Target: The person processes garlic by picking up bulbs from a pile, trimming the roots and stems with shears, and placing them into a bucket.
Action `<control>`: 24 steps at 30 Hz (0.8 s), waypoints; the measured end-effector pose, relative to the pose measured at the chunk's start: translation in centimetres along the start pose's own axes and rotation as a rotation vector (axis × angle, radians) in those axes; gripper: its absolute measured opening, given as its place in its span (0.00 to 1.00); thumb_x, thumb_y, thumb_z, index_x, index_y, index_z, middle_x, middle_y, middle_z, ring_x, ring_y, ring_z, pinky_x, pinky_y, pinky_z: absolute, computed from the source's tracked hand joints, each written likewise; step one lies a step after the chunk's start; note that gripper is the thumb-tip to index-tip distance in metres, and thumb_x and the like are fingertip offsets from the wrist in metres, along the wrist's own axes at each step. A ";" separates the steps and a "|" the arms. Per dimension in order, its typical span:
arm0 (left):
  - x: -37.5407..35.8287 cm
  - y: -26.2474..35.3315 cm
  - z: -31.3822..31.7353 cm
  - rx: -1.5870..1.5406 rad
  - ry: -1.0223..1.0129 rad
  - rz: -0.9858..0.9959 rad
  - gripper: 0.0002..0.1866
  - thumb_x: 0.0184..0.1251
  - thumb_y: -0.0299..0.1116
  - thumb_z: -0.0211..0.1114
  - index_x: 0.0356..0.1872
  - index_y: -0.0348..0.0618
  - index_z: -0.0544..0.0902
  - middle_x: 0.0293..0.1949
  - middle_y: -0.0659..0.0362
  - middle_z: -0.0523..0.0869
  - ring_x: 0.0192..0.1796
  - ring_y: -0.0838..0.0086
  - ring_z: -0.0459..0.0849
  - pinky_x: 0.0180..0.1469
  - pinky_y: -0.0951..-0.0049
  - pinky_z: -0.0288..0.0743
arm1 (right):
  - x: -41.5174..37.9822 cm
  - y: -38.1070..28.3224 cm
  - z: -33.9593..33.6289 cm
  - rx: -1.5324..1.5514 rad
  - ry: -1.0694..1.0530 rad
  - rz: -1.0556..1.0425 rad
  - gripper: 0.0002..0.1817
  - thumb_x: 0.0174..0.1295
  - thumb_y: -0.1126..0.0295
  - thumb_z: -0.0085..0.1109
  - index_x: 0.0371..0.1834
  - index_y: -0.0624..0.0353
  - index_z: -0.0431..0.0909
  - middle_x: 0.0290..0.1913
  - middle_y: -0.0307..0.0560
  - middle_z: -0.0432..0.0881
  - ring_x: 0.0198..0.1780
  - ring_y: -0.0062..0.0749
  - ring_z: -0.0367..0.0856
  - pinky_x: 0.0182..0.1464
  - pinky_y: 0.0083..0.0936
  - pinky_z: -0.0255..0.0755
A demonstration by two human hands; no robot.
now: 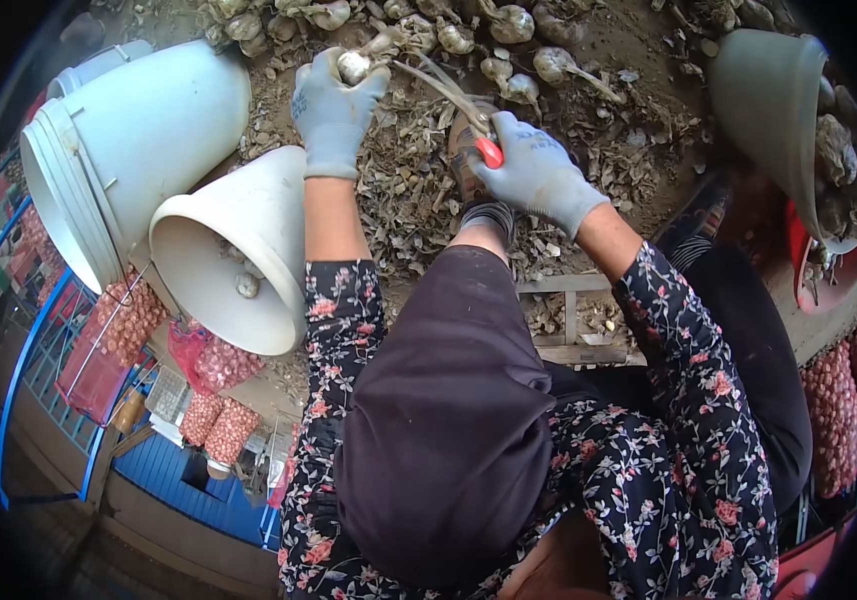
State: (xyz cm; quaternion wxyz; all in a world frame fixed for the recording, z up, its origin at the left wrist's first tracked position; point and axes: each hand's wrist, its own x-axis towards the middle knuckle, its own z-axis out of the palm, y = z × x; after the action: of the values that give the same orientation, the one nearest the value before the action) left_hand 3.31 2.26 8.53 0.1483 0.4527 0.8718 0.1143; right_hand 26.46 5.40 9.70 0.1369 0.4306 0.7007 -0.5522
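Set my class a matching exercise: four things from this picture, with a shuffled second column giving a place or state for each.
Column one
1. Garlic bulb
2. Red-handled shears
3. Sleeves
4. Buckets

Column two
A. Tipped on their sides
B. In the right hand
C. Dark with flowers
D. In the left hand

Pairs: 1-D, 2-B, 3-C, 4-A

Red handle (488, 153), seemingly whitish bulb (353, 67)

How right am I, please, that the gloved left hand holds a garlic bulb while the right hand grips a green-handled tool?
Nearly: in the head view, the right hand grips a red-handled tool, not green-handled; the left hand holds a garlic bulb.
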 end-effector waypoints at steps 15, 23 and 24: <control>-3.0 2.0 0.7 -1.312 -0.351 -0.441 0.18 0.60 0.43 0.62 0.43 0.40 0.78 0.31 0.57 0.83 0.27 0.69 0.82 0.31 0.68 0.78 | -0.4 0.5 -0.2 0.761 0.035 0.128 0.20 0.58 0.55 0.63 0.38 0.64 0.76 0.35 0.49 0.80 0.33 0.26 0.81 0.30 0.26 0.78; -5.4 5.4 3.5 -1.890 -0.206 -0.933 0.11 0.66 0.39 0.56 0.40 0.42 0.78 0.33 0.56 0.83 0.35 0.67 0.83 0.41 0.66 0.79 | 0.1 -1.1 0.0 0.470 0.340 -0.146 0.37 0.50 0.45 0.68 0.53 0.62 0.68 0.45 0.59 0.80 0.49 0.52 0.80 0.51 0.39 0.71; -5.6 5.9 3.3 -1.867 -0.195 -0.960 0.11 0.67 0.38 0.55 0.40 0.41 0.77 0.33 0.56 0.84 0.36 0.67 0.83 0.43 0.66 0.79 | 0.2 -1.5 -0.1 0.417 0.312 -0.129 0.38 0.50 0.45 0.68 0.54 0.61 0.68 0.45 0.60 0.79 0.49 0.53 0.79 0.51 0.39 0.71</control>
State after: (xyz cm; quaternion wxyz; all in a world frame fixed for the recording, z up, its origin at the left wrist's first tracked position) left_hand 12.00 1.21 8.28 0.5370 -0.2265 0.5101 0.6326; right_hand 25.27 5.53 10.56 -0.0998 0.4839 0.6103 -0.6193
